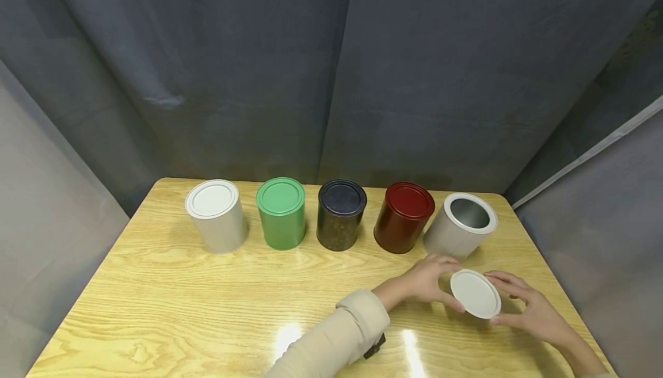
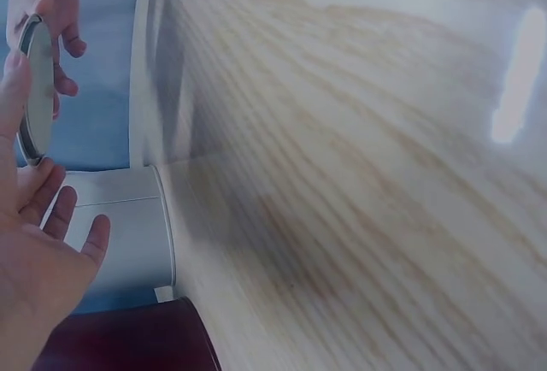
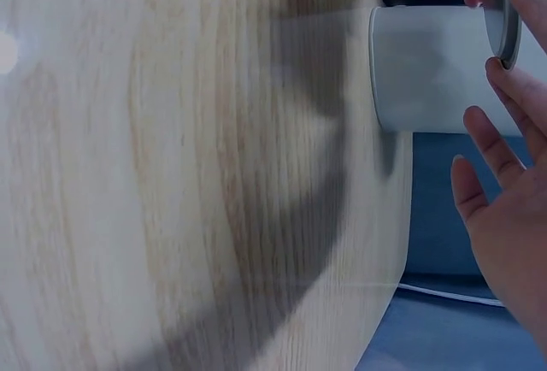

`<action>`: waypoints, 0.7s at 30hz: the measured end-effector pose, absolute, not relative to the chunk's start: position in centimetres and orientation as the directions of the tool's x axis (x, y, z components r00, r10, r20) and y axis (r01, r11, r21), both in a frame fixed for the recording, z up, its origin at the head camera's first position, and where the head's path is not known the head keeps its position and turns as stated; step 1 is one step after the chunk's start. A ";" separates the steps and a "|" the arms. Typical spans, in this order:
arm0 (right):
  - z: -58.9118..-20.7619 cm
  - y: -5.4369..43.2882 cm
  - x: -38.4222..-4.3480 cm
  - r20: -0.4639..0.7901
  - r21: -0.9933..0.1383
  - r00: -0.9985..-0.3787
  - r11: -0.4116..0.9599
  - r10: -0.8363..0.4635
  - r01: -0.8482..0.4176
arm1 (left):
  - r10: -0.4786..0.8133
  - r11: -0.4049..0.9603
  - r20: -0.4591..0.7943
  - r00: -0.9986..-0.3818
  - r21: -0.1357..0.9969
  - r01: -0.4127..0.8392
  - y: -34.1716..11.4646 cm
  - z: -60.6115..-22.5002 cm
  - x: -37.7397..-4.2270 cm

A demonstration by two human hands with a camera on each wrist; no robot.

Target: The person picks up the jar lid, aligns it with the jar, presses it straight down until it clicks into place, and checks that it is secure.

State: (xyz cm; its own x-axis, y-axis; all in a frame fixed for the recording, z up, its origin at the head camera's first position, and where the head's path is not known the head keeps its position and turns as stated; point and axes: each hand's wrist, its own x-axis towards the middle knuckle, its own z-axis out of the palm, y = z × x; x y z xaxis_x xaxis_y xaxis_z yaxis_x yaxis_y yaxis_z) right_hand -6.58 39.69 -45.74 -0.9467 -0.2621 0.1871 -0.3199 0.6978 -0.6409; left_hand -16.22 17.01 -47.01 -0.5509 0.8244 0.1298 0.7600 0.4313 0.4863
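Observation:
A round off-white lid is held above the table between both hands. My left hand grips its left edge with thumb and fingertips. On the opposite edge, my right hand pinches the rim between thumb and fingers. Just behind the lid stands an off-white can with an open top, its dark inside showing. From the left wrist, the lid appears edge-on, with both hands at its rim. The right wrist view catches only part of the lid, in front of the can's side.
Left of the open can, a dark red can, a black can, a green can and a white can stand in a row with lids on. The wooden table ends at grey curtains.

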 end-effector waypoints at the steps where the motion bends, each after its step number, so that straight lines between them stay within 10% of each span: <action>1: -45.7 39.7 -6.6 0.199 -0.637 -0.942 0.695 -0.270 -0.334 | 0.824 0.430 0.133 -0.551 0.487 0.760 17.0 -46.9 -16.2; 21: -44.2 39.6 -7.4 0.270 -0.619 -0.913 0.672 -0.305 -0.407 | 0.822 0.422 0.156 -0.547 0.479 0.770 16.4 -45.2 -16.5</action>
